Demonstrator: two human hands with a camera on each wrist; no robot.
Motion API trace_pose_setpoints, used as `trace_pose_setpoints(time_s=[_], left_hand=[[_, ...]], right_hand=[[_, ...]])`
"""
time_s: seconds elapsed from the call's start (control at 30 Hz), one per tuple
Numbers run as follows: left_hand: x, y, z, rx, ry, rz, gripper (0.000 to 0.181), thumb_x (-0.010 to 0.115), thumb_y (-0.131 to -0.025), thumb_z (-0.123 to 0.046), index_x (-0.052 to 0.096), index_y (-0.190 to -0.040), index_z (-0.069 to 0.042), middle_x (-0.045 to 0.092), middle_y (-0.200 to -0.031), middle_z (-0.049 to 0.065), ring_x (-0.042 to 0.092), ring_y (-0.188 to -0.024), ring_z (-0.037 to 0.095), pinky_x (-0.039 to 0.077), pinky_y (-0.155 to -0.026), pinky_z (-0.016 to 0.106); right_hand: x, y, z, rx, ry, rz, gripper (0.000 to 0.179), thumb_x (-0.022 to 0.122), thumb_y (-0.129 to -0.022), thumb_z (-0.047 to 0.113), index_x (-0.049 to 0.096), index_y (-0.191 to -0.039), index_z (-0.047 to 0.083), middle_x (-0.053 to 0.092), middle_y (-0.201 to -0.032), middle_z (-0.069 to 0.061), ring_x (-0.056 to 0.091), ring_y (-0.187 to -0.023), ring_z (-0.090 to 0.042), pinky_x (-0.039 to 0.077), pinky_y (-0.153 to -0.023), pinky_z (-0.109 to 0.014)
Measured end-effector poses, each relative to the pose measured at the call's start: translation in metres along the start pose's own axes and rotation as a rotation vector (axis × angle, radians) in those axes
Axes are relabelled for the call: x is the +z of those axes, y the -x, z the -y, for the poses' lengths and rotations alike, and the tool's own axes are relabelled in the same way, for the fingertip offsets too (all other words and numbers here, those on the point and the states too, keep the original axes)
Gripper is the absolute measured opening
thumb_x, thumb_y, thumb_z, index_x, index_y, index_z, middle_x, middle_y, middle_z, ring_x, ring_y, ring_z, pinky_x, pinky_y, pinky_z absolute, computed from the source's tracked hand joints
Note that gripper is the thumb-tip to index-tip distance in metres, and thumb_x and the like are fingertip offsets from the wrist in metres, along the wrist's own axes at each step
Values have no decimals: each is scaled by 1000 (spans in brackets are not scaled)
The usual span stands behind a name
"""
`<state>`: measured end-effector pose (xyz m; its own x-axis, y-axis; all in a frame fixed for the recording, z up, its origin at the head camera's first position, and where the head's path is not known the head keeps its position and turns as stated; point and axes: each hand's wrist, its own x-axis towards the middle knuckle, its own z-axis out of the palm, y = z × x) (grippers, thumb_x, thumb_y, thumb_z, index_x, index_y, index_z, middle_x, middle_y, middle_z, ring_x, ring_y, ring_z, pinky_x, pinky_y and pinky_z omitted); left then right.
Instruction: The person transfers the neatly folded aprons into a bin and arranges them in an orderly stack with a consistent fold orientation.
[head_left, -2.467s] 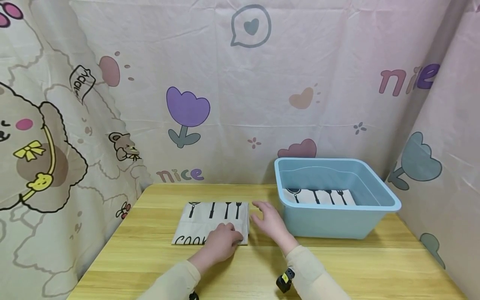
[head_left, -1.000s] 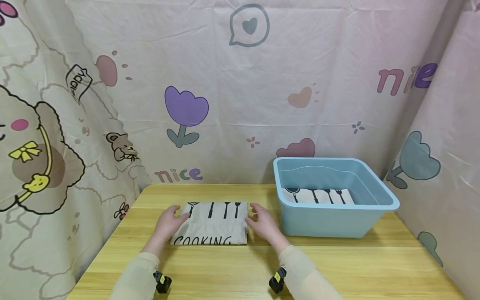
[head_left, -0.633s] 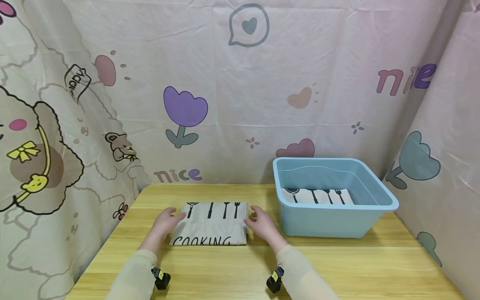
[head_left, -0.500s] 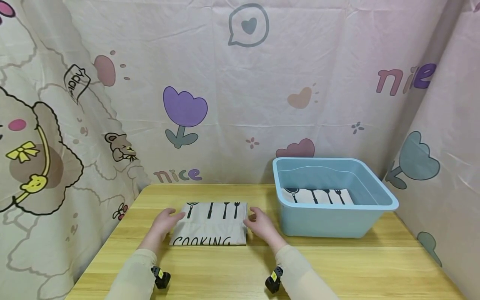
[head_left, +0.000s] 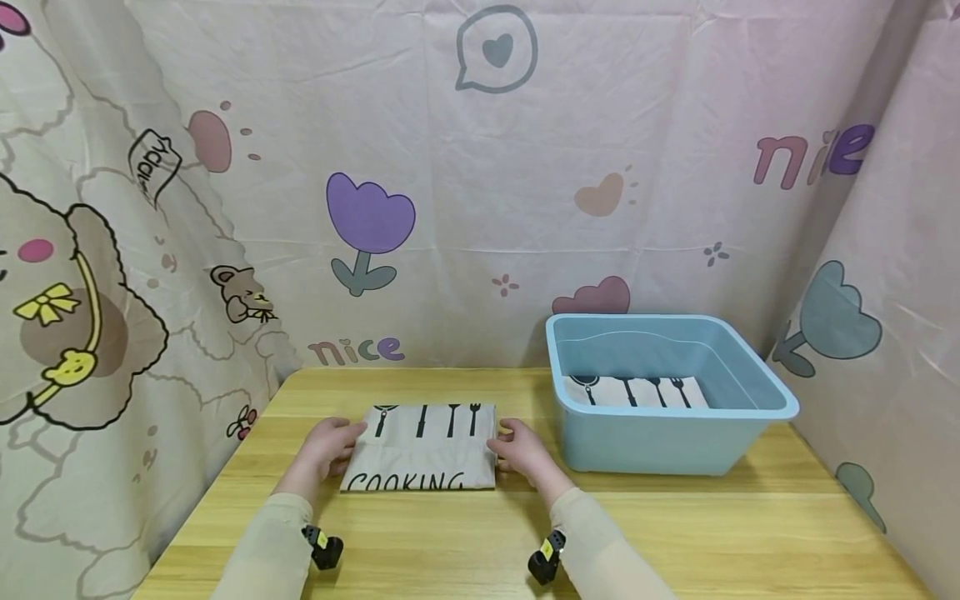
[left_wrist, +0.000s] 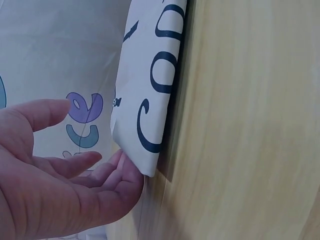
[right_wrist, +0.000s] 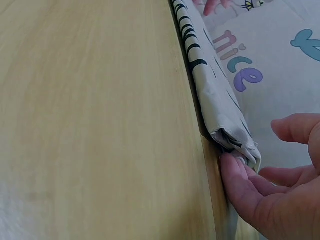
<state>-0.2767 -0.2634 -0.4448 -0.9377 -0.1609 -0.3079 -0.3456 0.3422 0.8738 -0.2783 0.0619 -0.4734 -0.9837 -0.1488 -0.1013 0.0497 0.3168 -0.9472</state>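
A folded white cloth [head_left: 423, 457], printed with dark utensils and the word COOKING, lies flat on the wooden table. At its left edge is my left hand [head_left: 326, 446], thumb raised apart from the cloth. The left wrist view shows its lower fingers [left_wrist: 122, 182] tucked at the cloth's corner, tips partly hidden. My right hand [head_left: 522, 450] mirrors it at the right edge. Its lower fingers [right_wrist: 240, 185] touch the underside of the layered end, while the thumb stays off the fabric. Neither hand pinches the cloth.
To the right stands a light blue plastic tub [head_left: 660, 446] with another utensil-printed white cloth [head_left: 637, 392] inside. Printed curtains [head_left: 480, 208] hang behind the table and at both sides. Bare wood of the table [head_left: 427, 542] lies in front of the cloth.
My left hand has gone from pressing on the cloth's lower right part to its left edge. Lately both hands have settled slightly at the sides; the cloth has stayed in place.
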Motion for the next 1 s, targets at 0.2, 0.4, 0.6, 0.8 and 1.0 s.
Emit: trace_pose_setpoints(time_s=[0.2, 0.4, 0.6, 0.8, 1.0], left_hand=[[0, -2, 0, -18, 33, 6, 69, 54, -101, -25, 21, -148, 14, 46, -133, 35, 61, -100, 30, 55, -74, 36], [0, -4, 5, -23, 68, 12, 66, 55, -101, -23, 26, -146, 13, 58, -112, 22, 61, -84, 21, 55, -69, 33], [1, -2, 10, -3, 164, 46, 52, 56, -101, -20, 38, -137, 13, 62, -77, 3, 58, -65, 11, 51, -59, 27], [1, -2, 13, 21, 177, 72, 48, 57, -99, -15, 46, -135, 15, 66, -76, 1, 60, -65, 9, 52, -59, 26], [3, -2, 13, 46, 124, 87, 53, 56, -97, -6, 39, -144, 12, 69, -107, 17, 66, -82, 18, 57, -68, 34]], right_hand=[[0, -2, -4, 30, -75, 15, 59, 64, -95, 8, 37, -142, -14, 56, -122, -31, 64, -103, -35, 58, -79, -42], [-1, -4, -5, 73, -127, 2, 58, 62, -96, 9, 37, -143, -13, 53, -128, -32, 64, -104, -33, 58, -81, -42], [-1, -4, -5, 100, -180, -11, 56, 62, -97, 9, 37, -142, -13, 55, -126, -30, 63, -105, -34, 57, -82, -42], [0, -4, -5, 99, -192, -13, 56, 62, -95, 7, 38, -142, -12, 56, -124, -26, 63, -100, -29, 57, -81, -41], [2, -3, -4, 80, -190, -11, 58, 65, -89, 0, 42, -141, -10, 60, -107, -18, 62, -88, -23, 58, -74, -39]])
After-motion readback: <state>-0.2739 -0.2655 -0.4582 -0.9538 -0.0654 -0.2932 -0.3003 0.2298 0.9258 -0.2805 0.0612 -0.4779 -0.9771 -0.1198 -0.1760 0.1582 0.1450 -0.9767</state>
